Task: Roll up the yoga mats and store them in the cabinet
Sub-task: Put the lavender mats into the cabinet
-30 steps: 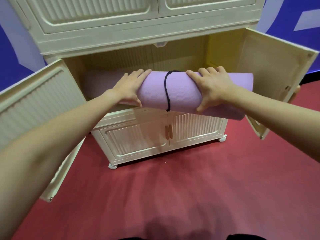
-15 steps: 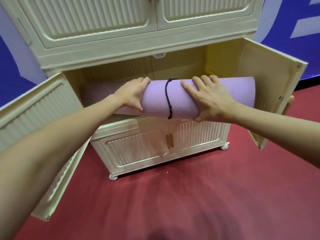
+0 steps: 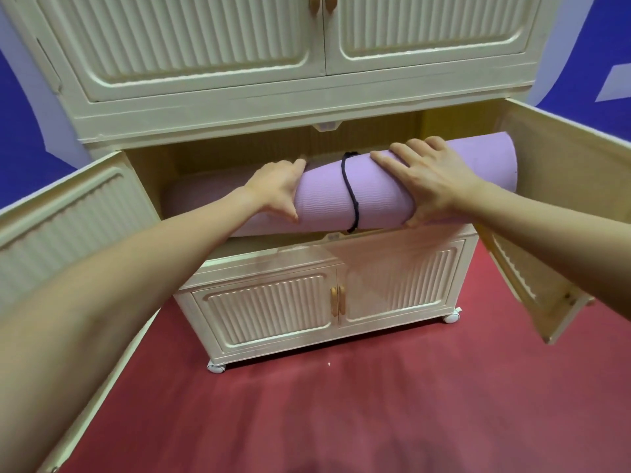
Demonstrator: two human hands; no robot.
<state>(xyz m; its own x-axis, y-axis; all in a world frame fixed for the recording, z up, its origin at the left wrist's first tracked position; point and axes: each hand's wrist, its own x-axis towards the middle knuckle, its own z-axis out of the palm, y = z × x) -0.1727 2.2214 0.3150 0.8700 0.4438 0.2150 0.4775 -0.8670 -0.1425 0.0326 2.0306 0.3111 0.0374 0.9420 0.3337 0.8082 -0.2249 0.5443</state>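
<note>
Purple mat (image 3: 375,196) rolled, tied with cord (image 3: 351,192), half inside cabinet (image 3: 239,107). Left hand (image 3: 273,189) and right hand (image 3: 426,179) grip it, fingers curled round. Left: seat right end, shut doors.

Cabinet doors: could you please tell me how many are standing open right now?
2: the left door and the right door of the middle compartment are swung open. The four doors above and below are closed.

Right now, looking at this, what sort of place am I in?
Probably an indoor exercise or studio room, though that is a guess. A dark red floor runs under a cream storage cabinet on small wheels, a blue and white wall stands behind it, and both hands are putting a rolled purple yoga mat into its open middle compartment.
</note>
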